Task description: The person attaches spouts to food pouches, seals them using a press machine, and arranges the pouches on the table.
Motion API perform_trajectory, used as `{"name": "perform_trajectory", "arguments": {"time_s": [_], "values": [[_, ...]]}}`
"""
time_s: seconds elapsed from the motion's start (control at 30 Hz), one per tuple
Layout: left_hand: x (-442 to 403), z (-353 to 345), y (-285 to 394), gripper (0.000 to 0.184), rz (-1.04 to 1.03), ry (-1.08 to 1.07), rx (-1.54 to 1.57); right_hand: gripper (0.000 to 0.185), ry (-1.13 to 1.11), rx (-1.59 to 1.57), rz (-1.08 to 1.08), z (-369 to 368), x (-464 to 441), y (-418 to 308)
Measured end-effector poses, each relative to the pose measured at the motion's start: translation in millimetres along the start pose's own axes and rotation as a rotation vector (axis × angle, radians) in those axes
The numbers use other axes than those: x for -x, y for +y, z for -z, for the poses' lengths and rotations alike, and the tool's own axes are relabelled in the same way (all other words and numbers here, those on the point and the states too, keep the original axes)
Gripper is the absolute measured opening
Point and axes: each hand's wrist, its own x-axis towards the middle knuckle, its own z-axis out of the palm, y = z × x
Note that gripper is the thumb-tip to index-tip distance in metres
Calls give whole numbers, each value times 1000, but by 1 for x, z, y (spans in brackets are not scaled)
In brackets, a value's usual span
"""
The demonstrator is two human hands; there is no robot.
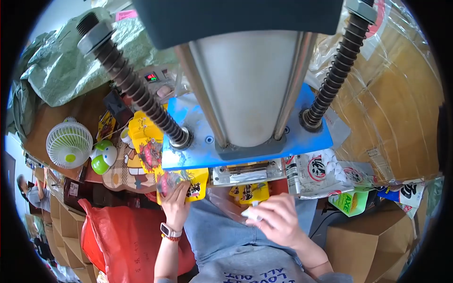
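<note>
My left hand [175,203], wearing a watch, has its fingers over the lower edge of a yellow printed pouch [197,183] with a clear window. My right hand [278,220] is closed in a pinch on a small white packet [253,214], whose exact kind I cannot make out. Between my hands, another yellow pouch [250,192] lies under the press, with clear plastic beside it. Above them is the metal clamp bar [247,173] below the blue press plate [273,144]. More yellow pouches [145,137] are stacked at the left of the plate.
Two spring-loaded rods [139,89] and a large cylinder [245,85] rise over the plate. At left stand a small fan [70,144] and a red bag [125,240]. White sachets in a printed bag [314,172] lie at right, above a cardboard box [368,243]. A person [37,195] is far left.
</note>
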Motion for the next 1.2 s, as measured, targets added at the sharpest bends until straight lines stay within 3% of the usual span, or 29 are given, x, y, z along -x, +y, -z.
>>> {"name": "perform_trajectory", "arguments": {"time_s": [0.1, 0.27, 0.37, 0.47, 0.57, 0.63, 0.67, 0.77, 0.83, 0.9, 1.0, 1.1, 1.17, 1.2], "values": [[-17, 10, 27, 47, 77, -80, -8, 45, -66, -51, -3, 3, -3, -8], [-16, 28, 49, 30, 241, 112, 329, 41, 105, 88, 29, 30, -17, -22], [-19, 49, 80, 31, 60, 141, 317, 38, 97, 221, 70, 20, -22, -20], [-22, 63, 98, 27, -81, 56, 285, 34, -98, 198, 120, 6, -24, -6], [-26, 80, 105, 29, -139, -99, 511, 37, -172, -25, 181, 25, -25, -19], [-28, 77, 110, 29, -115, -212, 668, 42, -204, -68, 99, 30, -26, -16], [-25, 65, 110, 29, -71, -280, 709, 45, -204, -68, 40, 28, -25, -11], [-3, 0, 107, 20, 496, -602, 1106, 65, -176, 73, -163, 25, -18, 12], [-21, -11, 121, 22, 850, -520, 1429, 61, -71, 143, -260, 44, -14, 15], [-46, -13, 122, 24, 939, -463, 1603, 49, 49, 231, -384, 67, -5, 18], [-68, -19, 116, 21, 1009, -448, 1666, 34, 43, 764, -512, 75, 3, 45], [-69, -28, 116, 21, 1022, -429, 1735, 34, -69, 852, -642, 57, 30, 82], [-69, -30, 113, 21, 1010, -432, 1719, 32, -50, 788, -635, 58, 40, 77], [-68, -30, 111, 21, 989, -445, 1707, 29, -178, 677, -669, 61, 38, 66]]}}
